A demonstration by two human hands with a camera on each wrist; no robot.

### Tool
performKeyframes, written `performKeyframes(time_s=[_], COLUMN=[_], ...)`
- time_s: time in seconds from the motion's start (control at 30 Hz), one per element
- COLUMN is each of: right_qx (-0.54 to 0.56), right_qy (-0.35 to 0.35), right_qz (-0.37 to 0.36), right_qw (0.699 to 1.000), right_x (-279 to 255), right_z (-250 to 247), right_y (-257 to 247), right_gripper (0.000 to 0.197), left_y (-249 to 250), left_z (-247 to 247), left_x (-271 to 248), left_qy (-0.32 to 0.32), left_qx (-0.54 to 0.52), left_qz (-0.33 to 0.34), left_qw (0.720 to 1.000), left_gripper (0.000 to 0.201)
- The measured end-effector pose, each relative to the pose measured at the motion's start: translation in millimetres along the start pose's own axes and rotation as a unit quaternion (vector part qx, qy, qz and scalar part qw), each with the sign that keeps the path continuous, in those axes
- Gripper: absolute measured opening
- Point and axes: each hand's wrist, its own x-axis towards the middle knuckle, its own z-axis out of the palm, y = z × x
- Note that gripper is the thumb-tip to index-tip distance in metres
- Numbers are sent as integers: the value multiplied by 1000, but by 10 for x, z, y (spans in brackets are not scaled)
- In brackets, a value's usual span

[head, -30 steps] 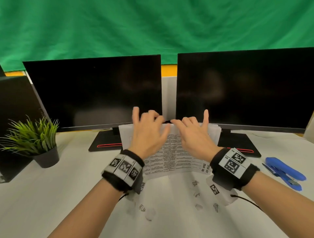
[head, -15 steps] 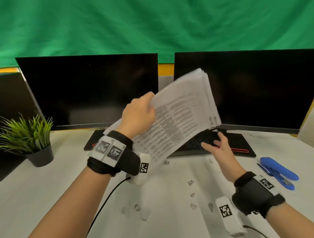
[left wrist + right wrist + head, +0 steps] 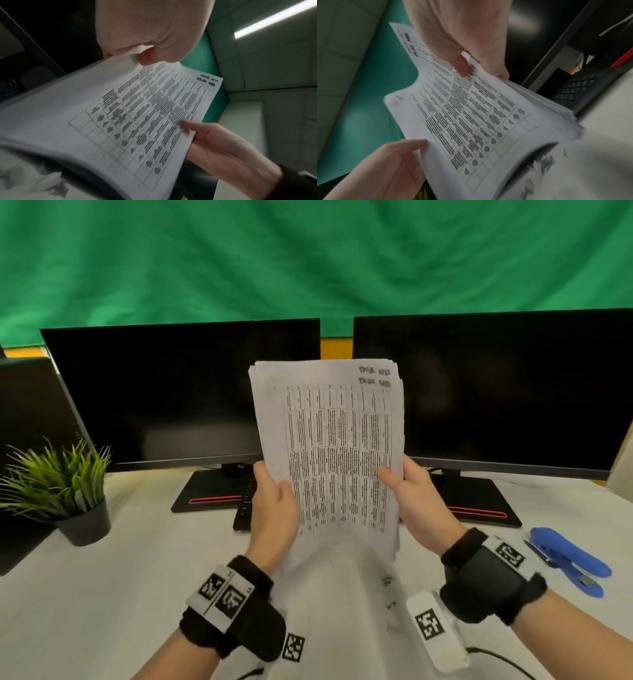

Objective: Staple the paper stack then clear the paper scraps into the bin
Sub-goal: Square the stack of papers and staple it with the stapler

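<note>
White paper scraps (image 3: 388,583) lie scattered on the near bench (image 3: 102,594), just below the paper stack (image 3: 335,446), which is held upright above them. Left hand (image 3: 274,508) and right hand (image 3: 416,501) each grip a side edge, thumbs on the printed front; a blue stapler (image 3: 568,559) lies to the right, and two dark monitors (image 3: 178,395) stand farther back.

The place is an office desk set up before a green backdrop (image 3: 308,261): two dark monitors (image 3: 185,395) stand side by side on a white table (image 3: 102,594), with a small potted plant (image 3: 65,487), a keyboard (image 3: 573,89) and a blue stapler (image 3: 568,559).
</note>
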Motion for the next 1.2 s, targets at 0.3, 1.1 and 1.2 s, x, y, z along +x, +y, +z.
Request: performKeyframes(time_s=[0.3,1.1,1.2], right_qx=[19,1,0], right_qy=[-24,32,17], right_qz=[-16,-87,-47], right_qw=[999,996,999], right_x=[26,228,236], right_z=[19,-87,-71], right_y=[210,-85,16], right_gripper=[30,65,49], left_y=[-258,103,275], left_z=[8,-97,-83], left_x=[-96,157,310], left_qy=[-39,26,68], left_qx=[-36,-69,-74], left_qz=[-6,98,67], left_qw=[999,992,993], left_gripper=[47,27,28])
